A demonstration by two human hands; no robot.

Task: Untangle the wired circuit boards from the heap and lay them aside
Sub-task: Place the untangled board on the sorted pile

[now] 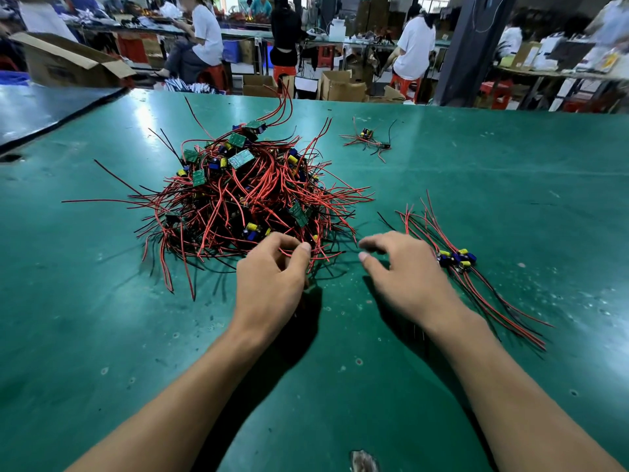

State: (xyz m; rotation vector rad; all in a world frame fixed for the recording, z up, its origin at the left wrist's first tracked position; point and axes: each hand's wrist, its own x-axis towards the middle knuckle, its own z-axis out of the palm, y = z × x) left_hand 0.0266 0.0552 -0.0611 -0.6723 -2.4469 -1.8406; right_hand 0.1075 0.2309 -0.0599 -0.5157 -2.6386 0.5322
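A heap of small green circuit boards with red and black wires lies on the green table, left of the middle. My left hand is at the heap's near edge, its fingers and thumb curled round a few red wires there. My right hand hovers just right of the heap with relaxed, spread fingers and holds nothing. To its right lies a sorted bundle of wired boards, wires laid roughly parallel.
A small loose cluster of wired boards lies farther back on the table. Beyond the table's far edge stand cardboard boxes, red stools and several seated people at other benches. A dark seam runs along the left.
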